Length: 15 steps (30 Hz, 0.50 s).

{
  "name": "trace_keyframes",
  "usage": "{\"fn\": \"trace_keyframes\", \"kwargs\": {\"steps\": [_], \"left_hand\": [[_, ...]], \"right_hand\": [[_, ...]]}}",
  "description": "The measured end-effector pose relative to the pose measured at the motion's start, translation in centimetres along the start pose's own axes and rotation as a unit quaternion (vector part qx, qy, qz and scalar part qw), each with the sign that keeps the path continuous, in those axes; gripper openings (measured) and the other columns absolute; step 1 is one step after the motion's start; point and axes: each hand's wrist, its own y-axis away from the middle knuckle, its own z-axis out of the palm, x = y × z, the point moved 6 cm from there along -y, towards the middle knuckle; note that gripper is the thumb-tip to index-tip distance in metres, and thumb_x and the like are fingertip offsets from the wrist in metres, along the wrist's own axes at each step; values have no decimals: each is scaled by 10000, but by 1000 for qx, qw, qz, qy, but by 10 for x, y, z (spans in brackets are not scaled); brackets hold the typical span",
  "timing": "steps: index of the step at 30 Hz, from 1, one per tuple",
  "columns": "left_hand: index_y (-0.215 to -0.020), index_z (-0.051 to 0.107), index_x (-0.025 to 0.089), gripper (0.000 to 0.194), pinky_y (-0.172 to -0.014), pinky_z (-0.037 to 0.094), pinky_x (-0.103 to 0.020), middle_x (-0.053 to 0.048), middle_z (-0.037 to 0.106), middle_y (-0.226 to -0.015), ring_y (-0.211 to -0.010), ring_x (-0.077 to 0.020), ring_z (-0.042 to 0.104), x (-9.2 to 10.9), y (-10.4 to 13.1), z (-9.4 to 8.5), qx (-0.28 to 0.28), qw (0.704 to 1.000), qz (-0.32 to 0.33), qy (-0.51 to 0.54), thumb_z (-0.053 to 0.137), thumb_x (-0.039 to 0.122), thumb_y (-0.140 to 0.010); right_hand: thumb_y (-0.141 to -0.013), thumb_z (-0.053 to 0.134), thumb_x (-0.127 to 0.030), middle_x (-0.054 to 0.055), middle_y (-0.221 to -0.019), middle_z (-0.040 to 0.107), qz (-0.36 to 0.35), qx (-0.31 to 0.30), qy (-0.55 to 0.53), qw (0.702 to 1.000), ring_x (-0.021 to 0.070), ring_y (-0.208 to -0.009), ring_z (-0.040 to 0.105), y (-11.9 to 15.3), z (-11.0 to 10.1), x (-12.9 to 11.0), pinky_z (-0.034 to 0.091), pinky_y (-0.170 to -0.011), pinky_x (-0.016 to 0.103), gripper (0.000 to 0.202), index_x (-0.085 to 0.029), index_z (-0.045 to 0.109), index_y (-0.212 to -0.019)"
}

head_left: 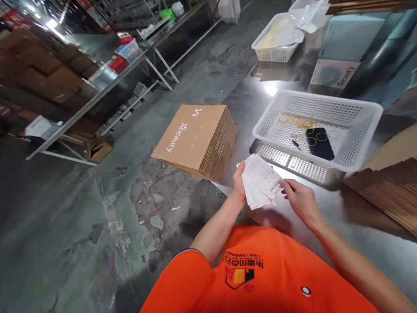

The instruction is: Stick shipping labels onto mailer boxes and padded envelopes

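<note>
Slips (260, 178) in hand, gripped the fanned stack by its left edge with the left hand (238, 180), thumb on top, fingers closed on the paper. Brought the right hand (301, 199) to the lower right corner, beside a printed barcode, fingers curled in; could not tell whether pinching the paper or only touching it. Held everything low in front of the orange shirt (272, 278), over the near edge of the metal desk (386, 238). Had the white basket (368, 111) just beyond and to the right, with a black phone (320, 146), yellow bands (295, 120) and a small dark pen (296, 143) inside. Kept close, beyond the left hand, a pile of flat brown cartons (199, 135) with white lettering. Had more cardboard (407, 196) at far right and pale blue boxes (352, 37) behind the basket.
</note>
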Motion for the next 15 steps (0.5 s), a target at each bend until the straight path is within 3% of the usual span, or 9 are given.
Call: {"fn": "trace_keyframes", "kwargs": {"steps": [3,6,8,10,12,13,15], "left_hand": [[-1314,596,101,662,-945,495,-514,-180,731,-1096,-1010,-350,695,-5,-2,-9,0,999,-39,18,398,602,-928],[-1358,562,172,740,-883,505,-552,-148,744,-1030,-867,-334,716,-10,-1,-18,-34,994,-97,20,388,717,-890],[-1374,547,191,811,-867,505,-556,-142,744,-1013,-823,-324,715,-19,0,-24,-65,987,-144,15,371,788,-855],[-1368,547,145,905,-886,497,-534,-173,735,-1043,-872,-332,712,-32,0,-28,-93,980,-176,11,333,838,-827],[-1307,582,77,1010,-875,499,-513,-213,730,-1039,-906,-351,707,-49,1,-30,-116,969,-218,-1,311,893,-777],[-1256,607,59,1052,-845,507,-511,-223,733,-1008,-884,-360,707,-58,2,-31,-126,961,-245,-12,310,925,-739],[-1169,643,53,1109,-779,519,-509,-220,740,-929,-810,-365,708,-72,6,-32,-151,942,-299,-30,314,981,-658]], "right_hand": [[-905,473,-603,58,-755,706,-34,43,55,997,226,-654,655,-12,-20,1,521,-636,355,440,-226,700,-895],[-907,508,-522,55,-781,682,-55,111,18,992,224,-689,637,-29,-60,-7,518,-689,368,330,-232,664,-914],[-910,528,-459,45,-768,657,-71,94,-22,993,205,-640,603,-41,-76,-19,508,-636,352,250,-245,645,-964],[-928,506,-410,42,-748,641,-102,-32,-24,994,185,-581,570,-49,-66,-37,487,-566,333,223,-246,645,-990],[-941,480,-370,58,-782,655,-174,-190,24,966,188,-638,598,-46,-34,-58,501,-600,333,233,-234,665,-981],[-944,472,-351,72,-821,667,-222,-241,59,943,202,-712,620,-42,-17,-66,515,-656,346,241,-225,676,-973],[-952,472,-326,112,-952,685,-302,-268,125,906,241,-889,628,-36,14,-75,517,-792,397,252,-204,684,-1011]]}}
